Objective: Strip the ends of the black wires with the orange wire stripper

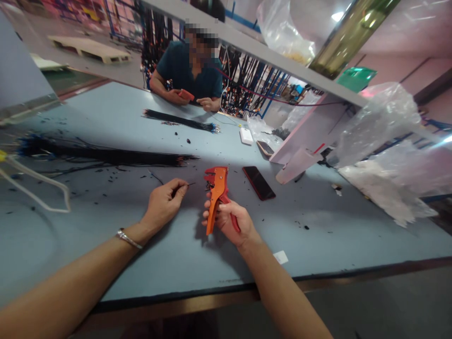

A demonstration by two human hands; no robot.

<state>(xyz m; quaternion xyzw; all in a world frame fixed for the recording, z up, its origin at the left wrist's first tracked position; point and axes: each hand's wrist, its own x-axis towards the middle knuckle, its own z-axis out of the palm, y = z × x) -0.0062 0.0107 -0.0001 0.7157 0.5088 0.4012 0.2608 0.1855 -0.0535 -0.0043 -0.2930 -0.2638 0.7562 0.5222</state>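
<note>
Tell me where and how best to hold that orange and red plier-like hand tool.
Likely best by both handles of the orange and red plier-like hand tool, from the near side, as the right grip does: they spread toward the near edge of the blue-grey table, while its head points away.

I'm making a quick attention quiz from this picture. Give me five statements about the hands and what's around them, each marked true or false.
1. The right hand grips an orange and red tool. True.
2. The left hand pinches a thin dark wire. True.
3. The wire is inside the tool. False: they are apart.
4. A person across the table holds a red object. True.
5. Both wrists are bare. False: the left one wears a shiny band.
</note>
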